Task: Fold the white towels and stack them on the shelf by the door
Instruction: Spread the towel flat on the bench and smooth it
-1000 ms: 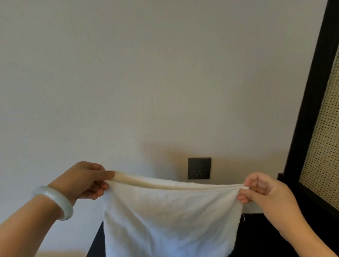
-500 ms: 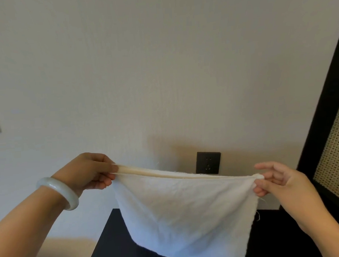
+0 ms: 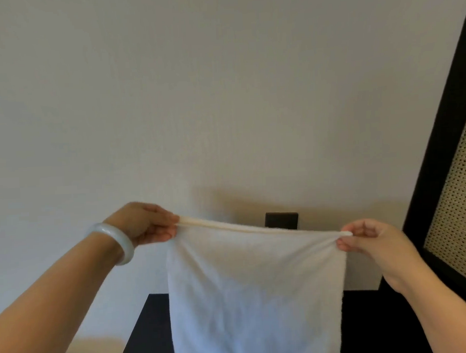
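- White towel (image 3: 255, 287): you hold it in the air in front of the wall socket (image 3: 281, 220). Top edge pulled taut, level with the socket's lower edge; the rest hangs flat below it.
- Left hand (image 3: 146, 224): left of the socket, thumb and fingers pinched on the towel's top left corner.
- Right hand (image 3: 371, 241): right of the socket, pinched on the top right corner; cloth bunched at the pinch.
- Pale bangle (image 3: 117, 241): on your left wrist, further left of the socket.
- Dark tabletop (image 3: 148, 334): below the socket, behind the towel's lower part.
- Black frame with cane panel (image 3: 458, 220): well right of the socket.
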Demonstrator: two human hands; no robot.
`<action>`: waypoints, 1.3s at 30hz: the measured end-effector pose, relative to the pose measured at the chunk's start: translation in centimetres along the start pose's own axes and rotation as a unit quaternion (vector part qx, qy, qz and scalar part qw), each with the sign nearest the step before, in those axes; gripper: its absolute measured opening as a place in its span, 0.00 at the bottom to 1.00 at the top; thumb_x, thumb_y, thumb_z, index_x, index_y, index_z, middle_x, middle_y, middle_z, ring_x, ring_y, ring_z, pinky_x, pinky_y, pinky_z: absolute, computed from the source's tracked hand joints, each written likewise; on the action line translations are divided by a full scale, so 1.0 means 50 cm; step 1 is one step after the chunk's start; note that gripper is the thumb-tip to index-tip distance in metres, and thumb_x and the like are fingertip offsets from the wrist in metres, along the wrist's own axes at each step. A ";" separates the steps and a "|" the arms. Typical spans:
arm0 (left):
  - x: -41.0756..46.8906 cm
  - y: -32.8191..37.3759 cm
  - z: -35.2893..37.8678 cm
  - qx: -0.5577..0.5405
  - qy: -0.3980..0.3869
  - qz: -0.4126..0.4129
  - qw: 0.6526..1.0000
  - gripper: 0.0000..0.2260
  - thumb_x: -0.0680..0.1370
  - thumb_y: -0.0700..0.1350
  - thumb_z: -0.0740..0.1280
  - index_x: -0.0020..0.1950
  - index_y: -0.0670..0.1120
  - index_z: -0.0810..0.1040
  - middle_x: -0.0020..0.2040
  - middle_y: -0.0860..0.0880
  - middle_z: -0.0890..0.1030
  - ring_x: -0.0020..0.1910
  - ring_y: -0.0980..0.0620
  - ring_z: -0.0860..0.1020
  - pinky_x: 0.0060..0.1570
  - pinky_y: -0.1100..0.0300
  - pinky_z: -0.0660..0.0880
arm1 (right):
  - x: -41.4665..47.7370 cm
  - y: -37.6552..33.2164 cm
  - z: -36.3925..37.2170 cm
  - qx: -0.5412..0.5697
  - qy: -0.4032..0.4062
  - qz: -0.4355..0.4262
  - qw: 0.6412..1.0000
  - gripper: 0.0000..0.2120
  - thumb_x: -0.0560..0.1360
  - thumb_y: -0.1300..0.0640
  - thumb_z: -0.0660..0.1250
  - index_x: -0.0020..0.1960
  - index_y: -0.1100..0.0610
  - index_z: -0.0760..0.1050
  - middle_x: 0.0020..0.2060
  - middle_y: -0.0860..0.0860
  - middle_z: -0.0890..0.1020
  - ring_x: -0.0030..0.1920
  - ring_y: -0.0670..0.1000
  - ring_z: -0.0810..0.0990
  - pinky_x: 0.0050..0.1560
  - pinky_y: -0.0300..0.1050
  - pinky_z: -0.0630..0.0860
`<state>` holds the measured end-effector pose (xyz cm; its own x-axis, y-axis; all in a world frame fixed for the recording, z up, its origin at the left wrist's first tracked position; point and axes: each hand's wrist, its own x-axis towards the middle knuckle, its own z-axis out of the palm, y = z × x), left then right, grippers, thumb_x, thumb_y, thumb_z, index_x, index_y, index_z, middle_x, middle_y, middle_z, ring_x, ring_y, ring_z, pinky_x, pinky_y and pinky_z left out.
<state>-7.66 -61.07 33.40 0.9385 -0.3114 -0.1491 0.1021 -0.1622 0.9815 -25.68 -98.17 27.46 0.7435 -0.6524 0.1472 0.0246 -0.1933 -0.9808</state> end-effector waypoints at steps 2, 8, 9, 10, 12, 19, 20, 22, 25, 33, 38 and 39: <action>-0.010 0.029 -0.006 -0.007 0.009 0.038 0.999 0.02 0.73 0.33 0.71 0.44 0.35 0.80 0.33 0.41 0.82 0.28 0.51 0.81 0.30 0.63 0.80 | -0.006 -0.035 -0.010 0.011 0.012 -0.041 0.999 0.10 0.67 0.78 0.71 0.45 0.67 0.79 0.32 0.53 0.83 0.32 0.45 0.82 0.39 0.31 0.79; -0.056 -0.104 -0.023 0.049 -0.028 0.001 0.998 0.04 0.73 0.32 0.72 0.45 0.32 0.79 0.39 0.33 0.82 0.34 0.45 0.83 0.35 0.60 0.81 | -0.092 0.031 -0.010 -0.081 -0.025 -0.009 0.996 0.08 0.68 0.67 0.76 0.46 0.59 0.82 0.39 0.52 0.86 0.44 0.49 0.84 0.53 0.45 0.75; -0.063 -0.154 -0.020 0.066 -0.032 -0.017 0.997 0.05 0.73 0.31 0.72 0.45 0.31 0.78 0.39 0.31 0.82 0.34 0.44 0.83 0.36 0.59 0.82 | -0.111 0.068 -0.005 -0.083 -0.033 0.019 0.996 0.07 0.69 0.67 0.75 0.46 0.60 0.82 0.38 0.53 0.86 0.44 0.52 0.84 0.54 0.48 0.76; -0.071 -0.207 -0.016 0.079 -0.036 -0.037 0.995 0.05 0.72 0.30 0.72 0.45 0.31 0.78 0.39 0.30 0.82 0.34 0.43 0.83 0.36 0.58 0.82 | -0.130 0.111 0.003 -0.095 -0.038 0.049 0.994 0.05 0.70 0.66 0.74 0.45 0.61 0.82 0.37 0.54 0.86 0.43 0.54 0.85 0.55 0.51 0.77; -0.086 -0.321 -0.008 0.097 -0.041 -0.087 0.991 0.05 0.72 0.28 0.72 0.45 0.31 0.77 0.39 0.29 0.81 0.33 0.41 0.82 0.35 0.57 0.81 | -0.172 0.204 0.018 -0.160 -0.043 0.101 0.981 0.02 0.72 0.64 0.74 0.42 0.59 0.82 0.34 0.53 0.85 0.40 0.54 0.85 0.54 0.53 0.79; -0.178 -0.576 0.019 0.212 -0.072 -0.187 0.957 0.03 0.74 0.34 0.73 0.45 0.37 0.80 0.36 0.41 0.85 0.39 0.45 0.85 0.45 0.53 0.82 | -0.317 0.420 0.023 -0.312 -0.103 0.213 0.920 0.07 0.69 0.62 0.78 0.39 0.54 0.80 0.38 0.49 0.84 0.42 0.47 0.82 0.48 0.47 0.77; -0.192 -0.593 0.020 0.236 -0.070 -0.181 0.952 0.03 0.74 0.35 0.73 0.44 0.39 0.80 0.36 0.43 0.85 0.38 0.46 0.85 0.45 0.53 0.82 | -0.331 0.429 0.020 -0.315 -0.099 0.213 0.920 0.08 0.69 0.62 0.77 0.40 0.53 0.79 0.41 0.48 0.83 0.44 0.47 0.81 0.49 0.46 0.76; -0.217 -0.620 0.021 0.292 -0.055 -0.164 0.941 0.04 0.73 0.38 0.74 0.41 0.45 0.81 0.36 0.47 0.84 0.37 0.50 0.83 0.45 0.55 0.81 | -0.356 0.435 0.016 -0.327 -0.096 0.206 0.917 0.09 0.71 0.62 0.76 0.43 0.51 0.78 0.45 0.46 0.81 0.47 0.45 0.79 0.49 0.43 0.73; -0.250 -0.637 0.033 0.385 -0.039 -0.122 0.914 0.06 0.73 0.43 0.74 0.39 0.52 0.80 0.44 0.53 0.77 0.43 0.56 0.77 0.43 0.68 0.71 | -0.383 0.431 0.012 -0.390 -0.117 0.165 0.899 0.12 0.73 0.60 0.74 0.45 0.44 0.75 0.49 0.43 0.76 0.50 0.41 0.74 0.54 0.41 0.71; -0.244 -0.643 0.137 0.474 -0.135 0.142 0.858 0.09 0.76 0.50 0.70 0.55 0.56 0.76 0.55 0.61 0.68 0.56 0.59 0.66 0.59 0.67 0.66 | -0.386 0.403 0.048 -0.490 -0.249 0.015 0.836 0.15 0.77 0.53 0.69 0.51 0.36 0.67 0.50 0.32 0.68 0.55 0.35 0.67 0.60 0.34 0.67; -0.222 -0.664 0.122 0.476 -0.162 0.185 0.844 0.04 0.78 0.51 0.67 0.52 0.57 0.76 0.52 0.62 0.70 0.52 0.60 0.69 0.53 0.65 0.71 | -0.377 0.412 0.020 -0.494 -0.224 0.041 0.839 0.13 0.77 0.57 0.70 0.49 0.40 0.70 0.50 0.34 0.68 0.52 0.33 0.70 0.43 0.27 0.67; -0.221 -0.672 0.112 0.481 -0.162 0.196 0.839 0.03 0.77 0.51 0.66 0.50 0.58 0.76 0.51 0.62 0.70 0.50 0.60 0.70 0.51 0.64 0.72 | -0.377 0.412 0.012 -0.498 -0.219 0.043 0.838 0.14 0.76 0.56 0.70 0.48 0.39 0.70 0.50 0.34 0.68 0.52 0.33 0.70 0.43 0.27 0.68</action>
<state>-23.31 -57.41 1.40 0.6827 -0.7306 -0.0150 -0.6535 -0.6195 0.4350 -38.77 -89.42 4.41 0.8928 -0.4066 -0.1939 -0.4503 -0.8171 -0.3600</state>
